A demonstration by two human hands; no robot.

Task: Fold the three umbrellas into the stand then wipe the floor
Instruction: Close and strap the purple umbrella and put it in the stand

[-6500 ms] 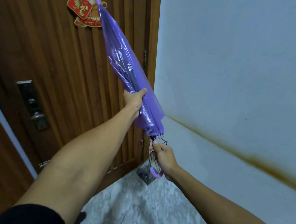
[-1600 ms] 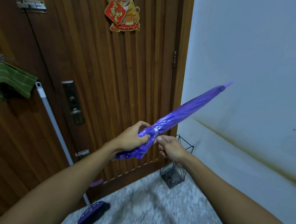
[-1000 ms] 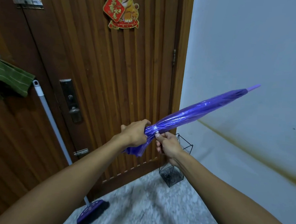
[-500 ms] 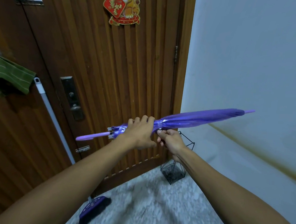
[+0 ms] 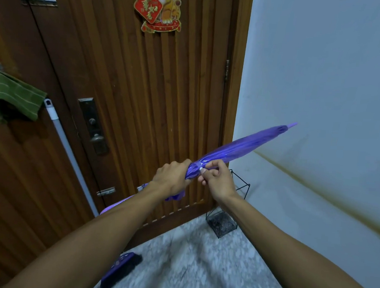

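Observation:
A closed purple umbrella [image 5: 242,148] slants across the middle of the view, its tip up to the right and its handle low on the left behind my forearm. My left hand [image 5: 171,178] is wrapped around the bunched canopy near its lower end. My right hand [image 5: 218,179] pinches the strap with a small white snap on the canopy, right beside the left hand. The black wire umbrella stand [image 5: 223,221] sits on the floor in the corner below my hands; I see no umbrella in it.
A brown slatted door [image 5: 143,96] with a lock fills the back; a pale wall [image 5: 321,85] stands on the right. A mop with a white pole [image 5: 70,156] and purple head [image 5: 119,271] leans at the left. A green cloth [image 5: 14,97] hangs there. Speckled floor [image 5: 188,266] below.
The umbrella has tilted from nearly level to tip-up on the right. My right hand has shifted its fingers onto the strap at the canopy; my left hand keeps its hold.

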